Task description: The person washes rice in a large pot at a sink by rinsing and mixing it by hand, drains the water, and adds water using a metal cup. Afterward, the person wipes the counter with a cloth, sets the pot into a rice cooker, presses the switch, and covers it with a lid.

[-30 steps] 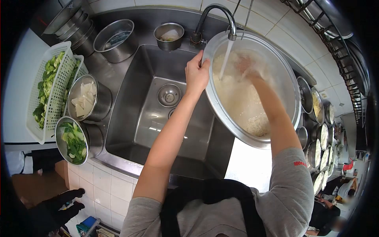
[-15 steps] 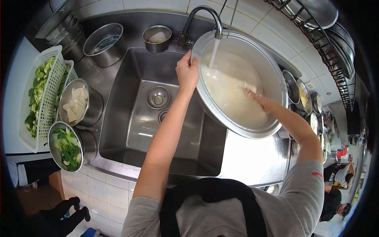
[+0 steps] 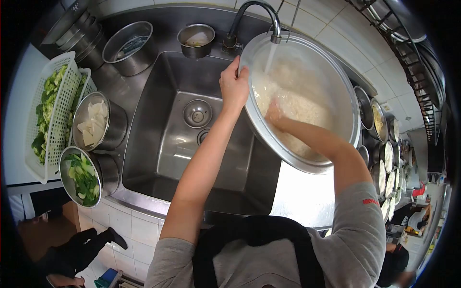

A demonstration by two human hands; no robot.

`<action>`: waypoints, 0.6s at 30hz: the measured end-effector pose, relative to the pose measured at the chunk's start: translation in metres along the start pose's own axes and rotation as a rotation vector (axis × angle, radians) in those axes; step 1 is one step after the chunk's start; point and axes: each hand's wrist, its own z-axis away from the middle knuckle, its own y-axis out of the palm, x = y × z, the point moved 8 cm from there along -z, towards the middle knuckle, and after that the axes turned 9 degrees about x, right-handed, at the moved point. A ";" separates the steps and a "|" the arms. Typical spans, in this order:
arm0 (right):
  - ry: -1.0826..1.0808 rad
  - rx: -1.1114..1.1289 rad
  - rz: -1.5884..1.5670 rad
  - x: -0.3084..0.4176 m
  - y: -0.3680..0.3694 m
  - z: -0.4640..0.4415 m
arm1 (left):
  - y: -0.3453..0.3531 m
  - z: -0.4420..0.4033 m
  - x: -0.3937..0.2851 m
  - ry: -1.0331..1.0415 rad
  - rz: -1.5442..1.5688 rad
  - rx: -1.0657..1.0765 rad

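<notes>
A large metal pot [image 3: 340, 79] tilts at the right side of the sink, holding rice [image 3: 309, 113] in cloudy water. My left hand [image 3: 235, 87] is closed on the pot's left rim, thumb over the edge. Deep in the pot, my right hand [image 3: 275, 115] dips into the rice near its left side; its fingers are mostly under water and blurred. Water from the curved faucet [image 3: 274, 24] runs into the pot just above that hand.
The steel sink [image 3: 168, 158] lies left of the pot. Bowls of sliced white food [image 3: 92, 125] and leafy greens [image 3: 82, 177] stand beside a white basket [image 3: 55, 120] of green vegetables. A wire rack [image 3: 408, 62] hangs upper right. Other people are at both sides.
My right hand has moved left across the pot and down into the rice, where more grains now show. My left hand still grips the rim.
</notes>
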 end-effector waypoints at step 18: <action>0.270 0.297 -0.735 -0.194 0.042 -0.014 | -0.002 0.002 -0.013 -0.021 -0.085 0.035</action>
